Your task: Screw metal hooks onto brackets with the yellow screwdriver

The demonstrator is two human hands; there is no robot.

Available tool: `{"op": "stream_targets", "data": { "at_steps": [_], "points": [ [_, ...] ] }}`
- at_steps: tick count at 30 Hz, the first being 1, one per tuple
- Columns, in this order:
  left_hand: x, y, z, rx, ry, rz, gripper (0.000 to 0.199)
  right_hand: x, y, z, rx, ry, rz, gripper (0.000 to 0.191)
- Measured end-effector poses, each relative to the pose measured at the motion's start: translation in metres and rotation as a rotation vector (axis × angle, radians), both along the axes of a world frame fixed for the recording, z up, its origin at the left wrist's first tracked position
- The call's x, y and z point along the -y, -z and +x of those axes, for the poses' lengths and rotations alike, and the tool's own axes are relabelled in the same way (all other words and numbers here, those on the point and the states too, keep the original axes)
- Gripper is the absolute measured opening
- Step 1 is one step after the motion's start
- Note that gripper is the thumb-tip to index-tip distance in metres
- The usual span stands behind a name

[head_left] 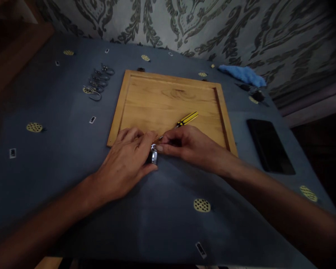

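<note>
Near edge of the wooden tray [120, 108]: I've got my left hand [126, 160] curled round a shiny metal piece [154, 157], right hand [190, 144] pinched beside it, can't tell on what.

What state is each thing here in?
Left hand: curled around the shiny metal piece
Right hand: fingertips together, beside the piece
Shiny metal piece: held
Screwdriver: slanted; whether gripped, unclear
Wooden tray: flat
Metal loops: lined up
Phone: flat, screen dark
Blue cloth: crumpled
</note>
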State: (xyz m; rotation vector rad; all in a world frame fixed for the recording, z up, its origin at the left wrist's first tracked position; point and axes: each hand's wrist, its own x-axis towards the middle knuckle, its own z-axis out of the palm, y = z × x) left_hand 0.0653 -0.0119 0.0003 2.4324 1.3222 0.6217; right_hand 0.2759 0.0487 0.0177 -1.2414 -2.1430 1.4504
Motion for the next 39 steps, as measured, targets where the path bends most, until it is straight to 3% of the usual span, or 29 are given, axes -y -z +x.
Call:
{"op": "stream_targets", "data": {
  "at_steps": [3,6,9,12,21,39],
  "points": [
    [0.0,0.0,-0.001,-0.003,0.004,0.024,0.052,0.01,0.003,0.009,-0.03,0.075,0.134,0.026],
    [0.0,0.001,-0.001,-0.014,0.005,0.037,0.059,0.025,0.017,0.015,-0.038,0.147,0.504,0.013],
    [0.0,0.002,-0.001,-0.018,-0.009,0.05,0.062,0.04,0.035,0.017,-0.034,0.076,0.894,0.015],
    [0.001,0.003,0.0,-0.017,-0.015,0.048,0.066,0.048,0.047,0.016,0.001,0.045,1.092,0.017],
    [-0.001,0.004,-0.002,-0.04,-0.026,0.031,0.068,0.05,0.049,0.021,0.103,-0.109,1.292,0.026],
    [-0.002,0.001,-0.004,-0.034,-0.009,0.04,0.07,0.044,0.051,0.018,0.115,-0.189,1.295,0.027]
  ]
}}
